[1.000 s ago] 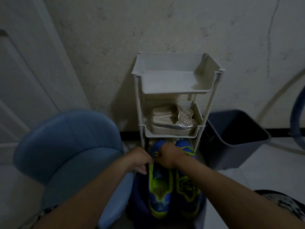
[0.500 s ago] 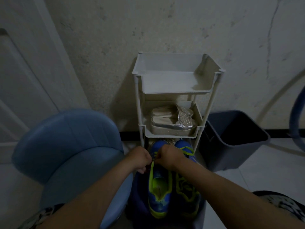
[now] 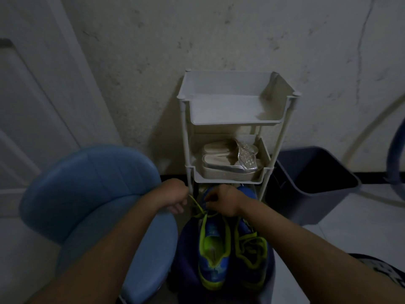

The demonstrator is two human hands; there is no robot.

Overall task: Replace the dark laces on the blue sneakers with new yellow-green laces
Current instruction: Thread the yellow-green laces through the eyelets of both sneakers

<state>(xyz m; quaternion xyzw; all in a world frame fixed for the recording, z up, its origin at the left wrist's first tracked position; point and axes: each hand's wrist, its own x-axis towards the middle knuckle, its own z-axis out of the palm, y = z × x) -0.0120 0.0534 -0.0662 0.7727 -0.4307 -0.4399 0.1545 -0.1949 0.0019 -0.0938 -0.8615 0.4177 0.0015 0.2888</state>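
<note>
Two blue sneakers with yellow-green trim stand side by side, toes away from me, on a dark blue surface (image 3: 186, 249). The left sneaker (image 3: 213, 255) has its tongue open toward me; the right sneaker (image 3: 252, 253) carries yellow-green lacing. A yellow-green lace (image 3: 197, 205) runs taut from the left sneaker's toe end up to my left hand (image 3: 175, 197), which grips its end. My right hand (image 3: 223, 202) is curled over the toe end of the left sneaker and pinches the lace there. No dark lace shows.
A blue padded chair (image 3: 94, 194) is close on the left, touching my left forearm. A grey three-tier rack (image 3: 236, 110) stands just beyond the sneakers with silver sandals (image 3: 230, 161) on its middle shelf. A dark bin (image 3: 315, 181) sits right of it.
My left hand has moved left and away from my right hand, drawing a stretch of yellow-green lace out between them. The sneakers have stayed in place.
</note>
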